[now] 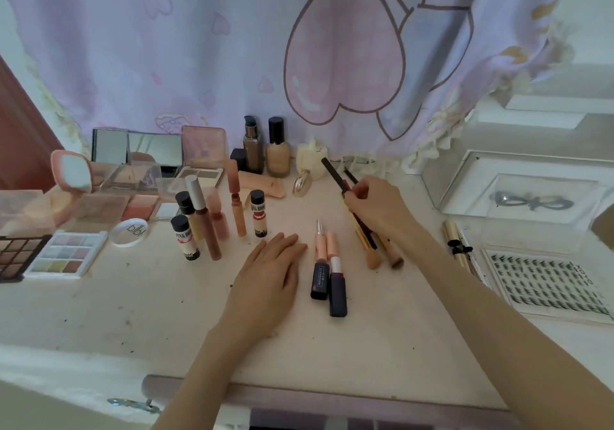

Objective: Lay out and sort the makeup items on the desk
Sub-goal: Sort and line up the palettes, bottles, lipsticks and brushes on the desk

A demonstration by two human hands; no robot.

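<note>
Your right hand [372, 205] is curled around a bundle of slim sticks: a black pencil [335, 175] juts up and away toward the curtain, and the brush handles [367, 242] run down toward you, their bristle ends resting on the tabletop [166, 313] just right of the lipsticks [327, 270]. The bundle's long axis slants from far-left to near-right, roughly parallel to the two lipsticks lying side by side between your hands. Your left hand [269, 273] lies flat, fingers straight, holding nothing, just left of those lipsticks. I judge the next move turns on laying the bundle down beside the lipsticks along the same line; your right hand is already there. The lip tints [212, 220] stand grouped farther left, the palettes [63, 257] beyond them.
</note>
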